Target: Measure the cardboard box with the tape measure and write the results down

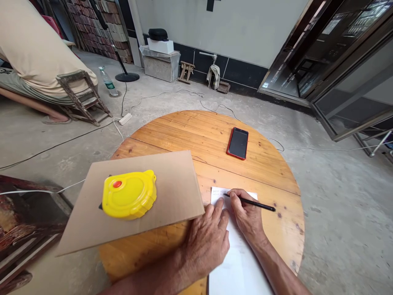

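Observation:
My right hand [247, 217] is closed round a black pen [254, 203], whose tip rests near the top of a white sheet of paper [239, 262] on the round wooden table [196, 131]. A few written lines show at the sheet's top edge. My left hand [207, 241] lies flat on the paper with fingers stretched out, right beside the pen hand. Just left of it a brown board [172, 184] lies on the table and overhangs its left edge. A yellow tape measure [129, 194] with a red button sits on that board.
A phone in a red case [238, 142] lies face up on the far side of the table. Cables and a power strip [125, 119] run over the concrete floor. Another person [33, 53] sits on a low stool at the back left, beside a water bottle [108, 82].

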Available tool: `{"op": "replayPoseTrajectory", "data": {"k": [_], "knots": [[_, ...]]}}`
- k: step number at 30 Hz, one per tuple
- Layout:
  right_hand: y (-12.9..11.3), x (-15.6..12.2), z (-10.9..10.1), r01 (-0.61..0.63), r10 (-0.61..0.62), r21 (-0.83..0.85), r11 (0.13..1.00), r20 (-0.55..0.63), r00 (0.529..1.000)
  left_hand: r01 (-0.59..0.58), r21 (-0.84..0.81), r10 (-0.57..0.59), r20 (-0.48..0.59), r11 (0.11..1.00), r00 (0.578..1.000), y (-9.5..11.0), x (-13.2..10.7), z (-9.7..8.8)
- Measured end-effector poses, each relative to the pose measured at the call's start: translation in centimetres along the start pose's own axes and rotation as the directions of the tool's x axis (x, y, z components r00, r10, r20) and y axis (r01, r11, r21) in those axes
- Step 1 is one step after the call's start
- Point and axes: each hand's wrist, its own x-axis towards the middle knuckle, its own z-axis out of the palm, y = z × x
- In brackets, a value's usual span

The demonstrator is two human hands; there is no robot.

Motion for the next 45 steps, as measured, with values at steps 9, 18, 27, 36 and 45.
{"op": "replayPoseTrajectory", "data": {"k": [9, 18, 27, 36, 45], "knots": [[0.2, -0.03, 0.15, 0.003, -0.003, -0.024, 1.0, 0.005, 1.0, 0.013, -0.009, -0.013, 0.015, 1.0, 1.0, 0.03, -0.04, 0.03], [-0.09, -0.02, 0.29, 0.029, -0.028, -0.049, 0.998, 0.011, 1.0, 0.01, -0.006, -0.01, 0.01, 1.0, 1.0, -0.01, -0.04, 0.13], [-0.19, -0.09, 0.28, 0.03, -0.03, -0.064, 0.998, 0.001, 1.0, 0.003, -0.003, -0.003, 0.0, 1.0, 1.0, -0.16, 0.04, 0.24], [-0.3, -0.11, 0.09, 0.034, -0.032, -0.074, 0.997, 0.024, 0.999, 0.0, 0.003, 0.0, 0.009, 1.0, 1.0, -0.04, -0.1, 0.12], [-0.42, -0.05, 0.07, 0.034, -0.034, -0.036, 0.999, -0.021, 0.999, -0.006, 0.021, 0.006, -0.007, 1.0, 1.0, -0.19, -0.08, 0.27]]}}
